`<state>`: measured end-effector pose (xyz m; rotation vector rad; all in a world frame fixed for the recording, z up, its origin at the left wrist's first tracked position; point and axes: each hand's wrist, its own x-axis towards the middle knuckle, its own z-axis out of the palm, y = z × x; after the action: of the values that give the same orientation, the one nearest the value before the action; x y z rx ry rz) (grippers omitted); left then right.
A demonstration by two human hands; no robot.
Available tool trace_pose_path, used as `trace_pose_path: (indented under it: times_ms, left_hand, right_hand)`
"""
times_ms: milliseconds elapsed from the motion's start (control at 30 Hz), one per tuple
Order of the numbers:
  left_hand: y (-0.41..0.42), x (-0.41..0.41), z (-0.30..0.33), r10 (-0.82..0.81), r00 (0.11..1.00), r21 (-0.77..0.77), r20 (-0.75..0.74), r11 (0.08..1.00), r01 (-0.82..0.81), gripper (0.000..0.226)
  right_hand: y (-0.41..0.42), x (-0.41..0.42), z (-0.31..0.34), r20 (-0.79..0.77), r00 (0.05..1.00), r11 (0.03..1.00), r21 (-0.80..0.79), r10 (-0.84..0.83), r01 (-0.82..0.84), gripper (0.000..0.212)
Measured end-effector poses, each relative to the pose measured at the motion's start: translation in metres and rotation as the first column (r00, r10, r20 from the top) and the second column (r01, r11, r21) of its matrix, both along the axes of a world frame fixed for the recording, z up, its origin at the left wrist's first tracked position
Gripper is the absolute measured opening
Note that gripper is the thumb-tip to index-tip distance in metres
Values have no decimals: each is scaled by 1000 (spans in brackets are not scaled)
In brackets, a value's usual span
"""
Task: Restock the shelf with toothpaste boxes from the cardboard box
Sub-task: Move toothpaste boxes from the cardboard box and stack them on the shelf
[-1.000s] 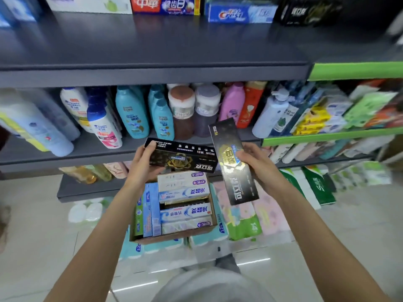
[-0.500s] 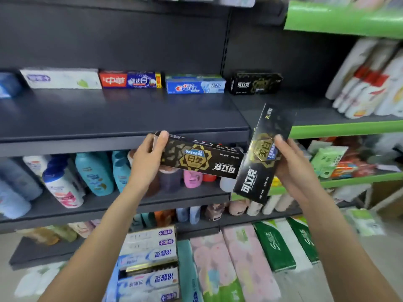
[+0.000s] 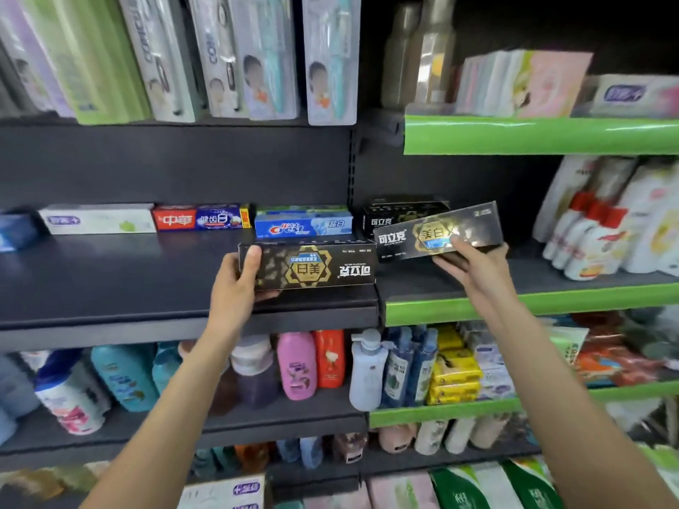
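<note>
Black-and-gold toothpaste boxes, one in each hand, at the dark grey shelf [image 3: 110,281].

The left hand [image 3: 235,288] grips one box [image 3: 312,266] (print upside down) over the shelf's front edge; the right hand [image 3: 474,262] pinches the other box [image 3: 437,231], tilted, before a matching black box [image 3: 404,211] standing in the back row beside a blue box [image 3: 303,224]; bottles [image 3: 294,365] crowd the shelf below.

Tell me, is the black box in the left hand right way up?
Upside down: the print on the black box in the left hand reads inverted.
</note>
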<state>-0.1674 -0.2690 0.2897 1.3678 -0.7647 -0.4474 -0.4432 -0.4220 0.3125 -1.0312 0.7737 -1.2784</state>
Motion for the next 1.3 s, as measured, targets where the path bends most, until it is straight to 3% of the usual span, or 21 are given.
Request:
trace_pose_path:
  times_ms: [167,267,333,367,433,500,633,733,800,900,1033,1167,1300]
  left_hand:
    - [-13,-10,0,-12,1000,-3,2,1000,12,43]
    - [-21,-13,2,-13,999,-10,37,1000,14,49]
    - [-28,-14,3,-13,999,-16,39,1000,14,48]
    - [-30,-14,4,-10,999,-19,38,1000,11,44]
    - [-36,-16,4,-5,999,-22,39,1000,6,38]
    - [-42,-18,4,-7,999,-11,41,1000,7,38]
    - [-54,-24,7,-39,997,-2,61,999,39,36]
    - [-64,-30,12,-50,997,-18,60,999,51,36]
    - [-69,-33,14,-50,997,-10,52,999,51,40]
    - [-72,-34,14,-50,997,5,56,999,50,40]
    - [-72,-30,10,-20,997,38,71,999,18,37]
    - [-72,-25,5,-8,999,83,48,997,4,39]
    - [-75,-24,8,-18,999,84,46,996,14,40]
  right_hand:
    - [-54,3,-10,-167,986,991,133,30,-8,83]
    - [-79,-10,-13,-482,864,989,-55,-146,137,81]
    - [-89,-19,-14,-572,798,982,-109,-190,155,72]
    - [-93,-23,-13,-643,747,985,-115,-170,125,69]
    - [-96,-29,-9,-854,502,990,-129,-137,51,61]
    - [-98,-31,-3,-935,276,973,-230,-223,9,55]
    - [-105,-20,11,-836,188,841,-536,-515,-80,53]
    - [-120,-8,17,-896,27,855,-433,-444,-286,64]
    - [-133,-6,16,-938,-53,896,-310,-343,-318,64]
    - [-144,-9,13,-961,-33,916,-252,-275,-311,60]
    - [-147,-16,6,-946,82,883,-324,-315,-340,59]
    - [-154,-17,4,-943,89,863,-330,-321,-382,57]
    - [-161,-2,3,-882,99,815,-465,-462,-345,45]
